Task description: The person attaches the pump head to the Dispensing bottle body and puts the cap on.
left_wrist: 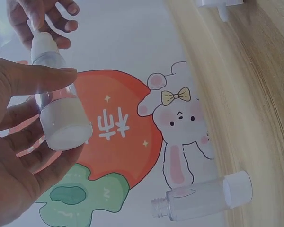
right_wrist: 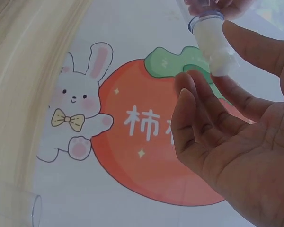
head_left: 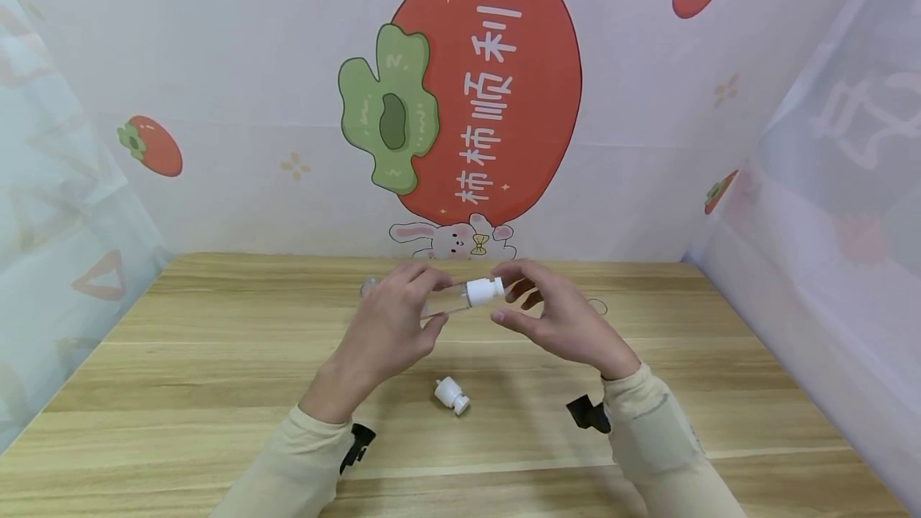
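My left hand (head_left: pixel 392 314) grips a clear bottle (head_left: pixel 448 301) with a white base, holding it tilted above the table. On the bottle's right end sits a white pump head (head_left: pixel 485 291). Around that end hovers my right hand (head_left: pixel 557 314), its thumb and fingers spread apart and loosely bent. In the right wrist view the fingers (right_wrist: pixel 203 101) lie beside the pump head without closing on it; whether a fingertip touches it is unclear. A second white pump head (head_left: pixel 452 395) lies on the table below the hands.
Behind my left hand, a second clear bottle (left_wrist: pixel 199 199) with a white base and bare threaded neck lies on its side. A clear cylindrical cap (right_wrist: pixel 14 205) lies beyond my right hand. The wooden table (head_left: pixel 180 390) meets printed cloth walls at the back and sides.
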Available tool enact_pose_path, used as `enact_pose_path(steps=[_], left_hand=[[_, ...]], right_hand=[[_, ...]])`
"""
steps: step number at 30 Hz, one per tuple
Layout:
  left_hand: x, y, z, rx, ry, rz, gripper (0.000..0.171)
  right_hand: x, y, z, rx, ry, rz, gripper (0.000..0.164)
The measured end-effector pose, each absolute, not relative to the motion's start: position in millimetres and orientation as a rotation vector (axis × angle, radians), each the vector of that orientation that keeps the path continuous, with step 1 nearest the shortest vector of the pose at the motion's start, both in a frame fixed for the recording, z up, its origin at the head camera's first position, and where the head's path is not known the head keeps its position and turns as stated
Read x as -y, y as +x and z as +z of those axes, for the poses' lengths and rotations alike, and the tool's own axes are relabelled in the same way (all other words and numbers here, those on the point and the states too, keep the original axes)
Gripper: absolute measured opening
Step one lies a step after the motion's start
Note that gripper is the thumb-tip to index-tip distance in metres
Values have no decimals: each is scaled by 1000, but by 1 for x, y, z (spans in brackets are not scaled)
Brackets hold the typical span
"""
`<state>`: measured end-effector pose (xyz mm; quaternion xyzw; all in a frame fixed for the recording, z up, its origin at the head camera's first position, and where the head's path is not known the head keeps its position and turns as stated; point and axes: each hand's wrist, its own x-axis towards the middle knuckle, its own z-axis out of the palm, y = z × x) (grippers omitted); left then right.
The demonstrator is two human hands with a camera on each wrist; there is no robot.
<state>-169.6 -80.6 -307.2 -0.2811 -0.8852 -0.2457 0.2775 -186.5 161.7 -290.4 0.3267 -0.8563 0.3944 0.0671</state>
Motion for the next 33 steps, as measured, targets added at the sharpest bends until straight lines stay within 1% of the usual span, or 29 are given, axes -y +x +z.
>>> enact_pose_path(steps=[6,17,33], left_hand=[[81,-170,-308,2397,-710,-716,40],[83,-171,-308,2430,-661,-814,34],[83,-172,-310,2473,-635,-838,35]], right_hand=[[-169,-191,-291,2618,918,1162,46],[-184,-203,-296,2716,790,1096,44],[-206,-214,-307,2894,548,731,42]])
